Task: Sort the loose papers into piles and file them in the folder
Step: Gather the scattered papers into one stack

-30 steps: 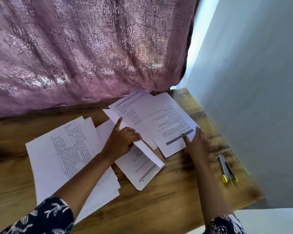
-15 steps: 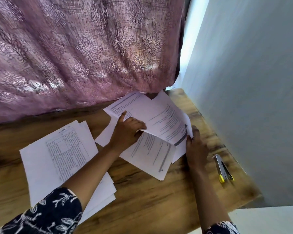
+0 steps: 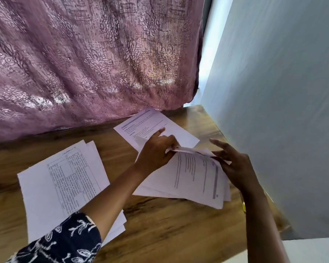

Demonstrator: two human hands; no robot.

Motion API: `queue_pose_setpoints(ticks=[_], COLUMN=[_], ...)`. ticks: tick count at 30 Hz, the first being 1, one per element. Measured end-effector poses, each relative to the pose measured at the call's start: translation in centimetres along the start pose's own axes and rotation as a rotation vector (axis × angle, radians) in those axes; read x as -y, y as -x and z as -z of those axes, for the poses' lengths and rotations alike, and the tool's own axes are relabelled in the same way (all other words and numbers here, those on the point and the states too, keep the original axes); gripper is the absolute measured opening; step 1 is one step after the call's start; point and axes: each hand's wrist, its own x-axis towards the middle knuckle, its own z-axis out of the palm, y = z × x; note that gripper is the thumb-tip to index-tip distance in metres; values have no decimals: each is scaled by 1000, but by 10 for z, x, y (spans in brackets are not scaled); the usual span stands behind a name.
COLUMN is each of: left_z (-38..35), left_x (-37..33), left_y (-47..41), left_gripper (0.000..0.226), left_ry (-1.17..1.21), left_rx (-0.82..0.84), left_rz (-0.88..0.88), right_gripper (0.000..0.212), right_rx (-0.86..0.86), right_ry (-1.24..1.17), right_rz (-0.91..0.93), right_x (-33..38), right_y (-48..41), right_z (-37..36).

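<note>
A bundle of printed sheets (image 3: 194, 177) is lifted at its far edge, tilted up off the wooden table (image 3: 169, 224). My left hand (image 3: 157, 150) pinches the bundle's top left edge, index finger pointing away. My right hand (image 3: 234, 166) holds the right edge, fingers spread. One printed sheet (image 3: 160, 126) lies flat behind the bundle, near the curtain. A pile of papers (image 3: 65, 183) with a table printed on its top page rests at the left, partly under my left forearm. No folder is in view.
A pink patterned curtain (image 3: 93, 63) hangs along the table's far edge. A grey wall (image 3: 283, 111) borders the right side. A yellow tip of a stapler (image 3: 244, 205) peeks out beside my right wrist; the rest is hidden.
Both hands gathered the scattered right-hand sheets into one bundle and raised its far edge. One sheet stayed flat by the curtain. My right arm now covers the stapler.
</note>
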Motion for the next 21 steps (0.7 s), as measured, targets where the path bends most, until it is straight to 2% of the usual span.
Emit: queue_pose_setpoints(ticks=[1, 3, 5, 7, 9, 11, 13, 15, 18, 21], left_z=[4, 13, 28, 51, 79, 104, 128, 150, 174, 183], left_x=[-4, -11, -10, -2, 5, 18, 33, 43, 42, 46], left_y=[-1, -2, 0, 2, 4, 19, 49, 87, 134, 178], left_gripper=[23, 30, 43, 54, 48, 39, 45, 48, 34, 30], left_ry=[22, 114, 252, 392, 497, 692, 843, 751, 428, 280], left_rx=[-15, -67, -176, -333, -459, -567, -654, -699, -790, -733], left_rz=[65, 229, 389, 576, 771, 890, 1031, 1165, 1265, 1305], right_gripper=[48, 51, 51, 36, 24, 22, 25, 32, 49, 75], right_rx=[32, 59, -58, -252, -288, -191, -42, 106, 272, 495], right_ry=[-109, -397, -637, -738, -647, -492, -194, 55, 214, 368], right_rz=[-57, -160, -270, -418, -525, -567, -525, -427, -234, -128], right_x=[3, 10, 8, -1, -13, -26, -31, -26, -5, 17], right_y=[-3, -13, -28, -47, -67, -85, -101, -112, -118, -110], right_z=[3, 8, 6, -1, -15, -35, -61, -88, -127, -164])
